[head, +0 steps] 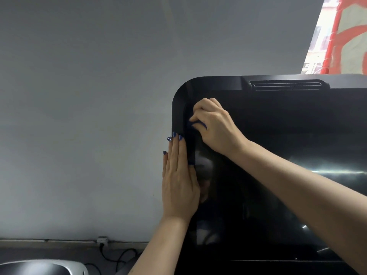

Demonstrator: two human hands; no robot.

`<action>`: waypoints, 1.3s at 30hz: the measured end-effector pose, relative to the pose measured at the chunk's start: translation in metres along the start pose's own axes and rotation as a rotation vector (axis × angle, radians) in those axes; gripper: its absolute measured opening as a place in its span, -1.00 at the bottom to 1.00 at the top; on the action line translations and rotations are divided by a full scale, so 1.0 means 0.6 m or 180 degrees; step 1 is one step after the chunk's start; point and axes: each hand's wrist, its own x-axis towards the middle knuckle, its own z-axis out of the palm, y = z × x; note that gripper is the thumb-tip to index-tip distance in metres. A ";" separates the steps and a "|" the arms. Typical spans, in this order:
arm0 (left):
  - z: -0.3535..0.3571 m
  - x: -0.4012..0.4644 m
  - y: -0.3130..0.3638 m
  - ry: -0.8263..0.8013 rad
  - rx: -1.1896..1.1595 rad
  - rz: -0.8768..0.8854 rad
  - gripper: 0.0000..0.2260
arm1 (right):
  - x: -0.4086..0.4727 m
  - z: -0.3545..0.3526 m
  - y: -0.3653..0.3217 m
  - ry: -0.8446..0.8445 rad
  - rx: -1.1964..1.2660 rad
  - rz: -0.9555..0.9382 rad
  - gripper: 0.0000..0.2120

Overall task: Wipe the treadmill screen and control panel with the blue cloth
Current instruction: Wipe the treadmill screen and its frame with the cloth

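The treadmill's big black glossy screen (278, 155) fills the right half of the view, its rounded top left corner near the centre. My right hand (213, 126) grips a bunched dark blue cloth (195, 125) and holds it against the screen just inside that top left corner; only a small fold of cloth shows under the fingers. My left hand (178, 179) lies flat with straight fingers along the screen's left edge, its fingertips on the black bezel (177, 108) below the cloth. The control panel below the screen is mostly out of view.
A plain grey wall (89, 116) stands behind and to the left. A vent slot (286, 85) runs along the screen's top edge. Low on the wall sit a socket (102, 241) and black cables (119, 257). A silver machine cover (43, 267) is at bottom left.
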 end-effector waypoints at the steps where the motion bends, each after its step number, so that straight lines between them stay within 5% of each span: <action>1: -0.001 0.000 0.001 -0.0014 -0.0010 -0.0012 -0.49 | -0.005 -0.003 -0.002 -0.0098 0.0000 -0.0059 -0.98; 7: -0.004 0.000 0.000 -0.0101 -0.0047 -0.0001 -0.48 | -0.013 -0.030 0.006 -0.0616 -0.0002 -0.0522 -0.98; 17: 0.000 -0.001 -0.006 -0.0021 0.0147 0.0114 -0.49 | -0.047 -0.057 0.035 -0.0450 -0.0060 -0.0504 -0.97; 24: 0.010 0.000 -0.009 0.0094 0.0193 0.0086 -0.51 | -0.083 -0.090 0.079 0.0126 -0.0407 -0.0073 -0.98; 31: 0.006 -0.002 -0.009 0.0049 0.0301 0.0190 -0.50 | -0.055 -0.073 0.065 -0.0111 -0.0382 -0.0353 -0.93; 39: 0.005 -0.001 -0.005 0.0011 0.0346 0.0283 -0.47 | -0.022 -0.053 0.061 0.0296 -0.0473 -0.0277 -0.96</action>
